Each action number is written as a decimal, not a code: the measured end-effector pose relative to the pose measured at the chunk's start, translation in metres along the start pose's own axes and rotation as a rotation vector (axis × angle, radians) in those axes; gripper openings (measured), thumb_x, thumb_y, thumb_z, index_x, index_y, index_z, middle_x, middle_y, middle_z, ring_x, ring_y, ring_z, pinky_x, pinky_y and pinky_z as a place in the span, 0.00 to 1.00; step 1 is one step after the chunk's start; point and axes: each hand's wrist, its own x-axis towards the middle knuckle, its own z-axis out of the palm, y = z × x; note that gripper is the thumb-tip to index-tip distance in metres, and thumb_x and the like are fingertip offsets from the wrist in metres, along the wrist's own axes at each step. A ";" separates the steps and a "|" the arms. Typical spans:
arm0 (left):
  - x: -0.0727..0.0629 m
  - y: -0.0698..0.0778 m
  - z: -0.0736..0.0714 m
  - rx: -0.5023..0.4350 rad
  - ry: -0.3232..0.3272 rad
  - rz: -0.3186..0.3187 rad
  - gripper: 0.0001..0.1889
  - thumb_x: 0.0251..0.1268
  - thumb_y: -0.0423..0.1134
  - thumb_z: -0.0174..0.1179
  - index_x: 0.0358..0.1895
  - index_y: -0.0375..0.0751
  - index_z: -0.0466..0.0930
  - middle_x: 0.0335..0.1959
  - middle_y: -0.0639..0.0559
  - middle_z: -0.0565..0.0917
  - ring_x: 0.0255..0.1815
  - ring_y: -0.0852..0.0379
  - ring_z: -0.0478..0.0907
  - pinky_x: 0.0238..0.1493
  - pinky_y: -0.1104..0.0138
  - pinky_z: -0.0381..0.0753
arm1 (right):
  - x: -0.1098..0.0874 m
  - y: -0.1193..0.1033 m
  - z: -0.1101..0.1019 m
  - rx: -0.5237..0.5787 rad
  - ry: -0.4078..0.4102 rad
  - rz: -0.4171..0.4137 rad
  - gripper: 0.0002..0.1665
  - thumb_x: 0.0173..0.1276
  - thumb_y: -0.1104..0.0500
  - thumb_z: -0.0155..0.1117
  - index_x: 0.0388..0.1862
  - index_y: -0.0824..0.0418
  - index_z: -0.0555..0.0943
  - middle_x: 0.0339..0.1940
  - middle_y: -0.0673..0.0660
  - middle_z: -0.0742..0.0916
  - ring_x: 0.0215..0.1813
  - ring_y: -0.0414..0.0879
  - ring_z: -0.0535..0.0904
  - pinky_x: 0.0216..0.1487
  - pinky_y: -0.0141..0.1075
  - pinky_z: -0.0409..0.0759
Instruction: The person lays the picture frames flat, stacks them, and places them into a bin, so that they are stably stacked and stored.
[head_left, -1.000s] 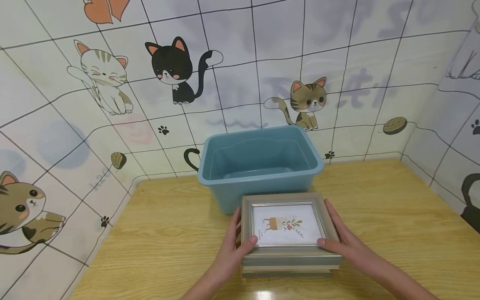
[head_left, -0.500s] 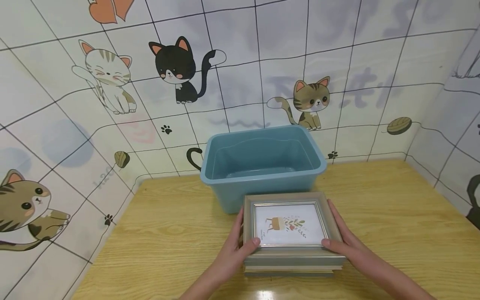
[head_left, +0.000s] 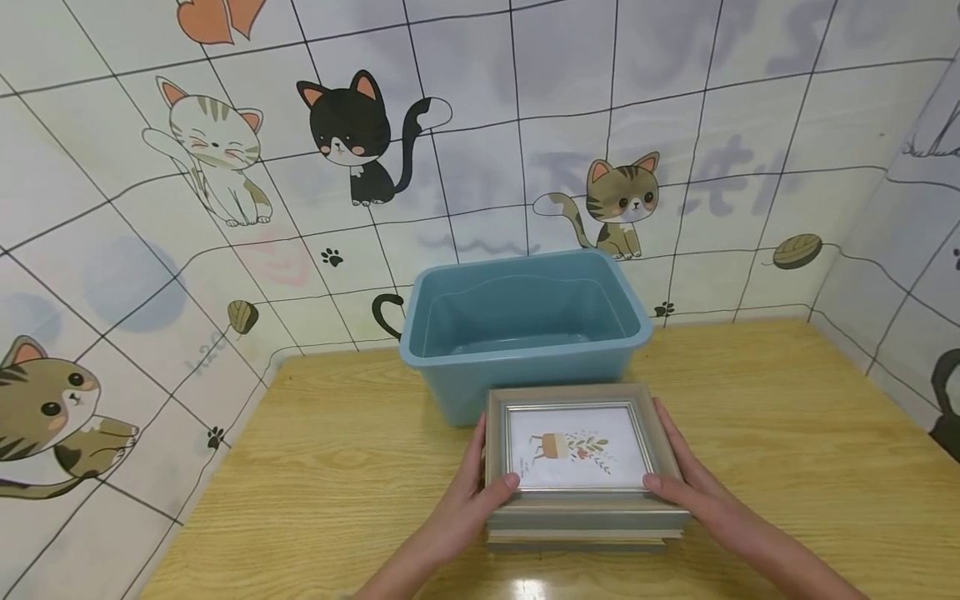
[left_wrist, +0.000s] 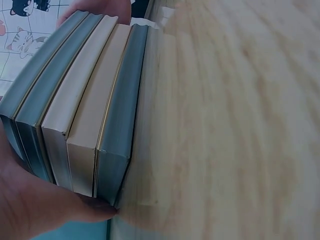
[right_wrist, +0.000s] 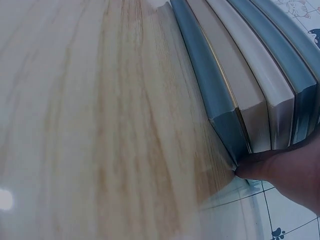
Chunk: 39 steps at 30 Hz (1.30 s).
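A stack of several picture frames (head_left: 573,521) lies on the wooden table, close against the front of a blue plastic bin (head_left: 525,358). The top frame has a beige and silvery border round a white print with a plant drawing. My left hand (head_left: 465,504) grips the stack's left side, thumb on the near left corner of the top frame. On the opposite side my right hand (head_left: 701,496) holds it likewise. In the left wrist view, blue-grey, white and beige frame edges (left_wrist: 75,85) show, with a finger reaching the outermost blue-grey frame. The right wrist view matches this.
The bin's inside shows no contents; it stands near the back wall. White tiled wall covering (head_left: 480,150) with cartoon cats surrounds the table on the back and sides. Bare wood table (head_left: 322,467) extends left and right of the stack.
The head view has shifted very slightly. Both hands keep the same hold on the stack, and neither the frames nor the bin has visibly moved on the table.
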 end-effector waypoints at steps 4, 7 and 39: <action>0.000 -0.001 -0.002 0.017 -0.004 0.004 0.47 0.78 0.51 0.52 0.84 0.47 0.27 0.83 0.38 0.43 0.80 0.38 0.48 0.72 0.41 0.56 | 0.001 -0.001 0.001 -0.018 0.004 -0.006 0.54 0.75 0.62 0.51 0.85 0.38 0.31 0.83 0.63 0.31 0.77 0.70 0.25 0.61 0.80 0.32; -0.001 -0.002 -0.002 0.017 -0.006 0.007 0.48 0.78 0.51 0.52 0.84 0.46 0.26 0.84 0.39 0.40 0.81 0.39 0.43 0.73 0.40 0.51 | 0.001 0.000 0.003 -0.017 0.011 0.002 0.54 0.75 0.61 0.52 0.85 0.37 0.31 0.83 0.63 0.31 0.77 0.69 0.25 0.61 0.81 0.32; -0.010 -0.010 -0.005 -0.176 0.025 0.045 0.55 0.62 0.41 0.64 0.84 0.64 0.33 0.82 0.41 0.43 0.74 0.37 0.53 0.66 0.52 0.67 | -0.009 0.010 0.029 0.030 0.139 -0.104 0.54 0.72 0.63 0.49 0.86 0.38 0.34 0.85 0.52 0.35 0.80 0.43 0.32 0.65 0.71 0.24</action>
